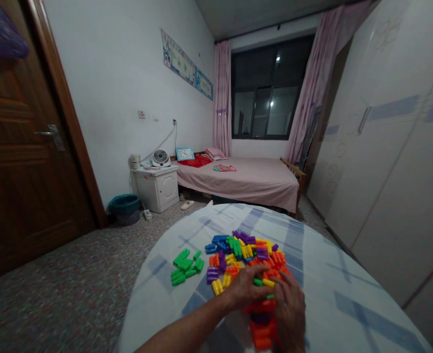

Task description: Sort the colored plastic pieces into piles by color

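My left hand (246,288) reaches in from the lower left and lies over a large heap of multicoloured plastic building pieces (241,255). Its fingers are close to a yellow piece (268,283) and a green piece (258,282). My right hand (290,314) is pressed against the side of a joined orange and red stack of pieces (262,331) at the near edge of the heap. Part of the stack is hidden behind my hands. A smaller group of green pieces (184,267) lies left of the heap.
All this rests on a round table with a white and blue checked cloth (334,274). Beyond it stand a pink-covered bed (241,181), a white bedside cabinet (156,189) and a teal bin (124,208). A wooden door (25,147) and a white wardrobe (396,147) flank the table.
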Action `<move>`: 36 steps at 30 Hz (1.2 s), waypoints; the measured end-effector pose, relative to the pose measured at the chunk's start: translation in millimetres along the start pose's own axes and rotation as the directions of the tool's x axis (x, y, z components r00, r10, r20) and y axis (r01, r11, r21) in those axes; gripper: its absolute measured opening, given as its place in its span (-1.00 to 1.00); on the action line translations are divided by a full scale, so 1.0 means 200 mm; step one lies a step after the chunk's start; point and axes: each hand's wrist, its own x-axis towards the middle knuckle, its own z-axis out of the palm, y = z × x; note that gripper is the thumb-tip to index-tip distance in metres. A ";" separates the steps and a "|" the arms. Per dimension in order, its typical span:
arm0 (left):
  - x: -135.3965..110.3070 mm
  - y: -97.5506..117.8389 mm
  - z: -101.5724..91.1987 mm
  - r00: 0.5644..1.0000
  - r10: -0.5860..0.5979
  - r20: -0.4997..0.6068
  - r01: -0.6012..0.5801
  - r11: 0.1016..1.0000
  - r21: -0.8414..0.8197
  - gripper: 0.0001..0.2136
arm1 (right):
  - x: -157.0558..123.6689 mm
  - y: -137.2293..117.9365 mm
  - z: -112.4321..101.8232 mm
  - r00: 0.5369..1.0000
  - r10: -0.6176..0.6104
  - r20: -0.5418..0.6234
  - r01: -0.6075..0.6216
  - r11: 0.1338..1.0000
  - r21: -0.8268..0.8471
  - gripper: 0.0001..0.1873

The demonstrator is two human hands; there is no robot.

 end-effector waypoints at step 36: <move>-0.26 -0.37 -0.65 0.843 0.356 -0.404 0.190 0.506 0.841 -0.71 | 0.03 0.00 -0.08 0.887 0.449 0.108 -0.421 0.882 -0.212 -0.49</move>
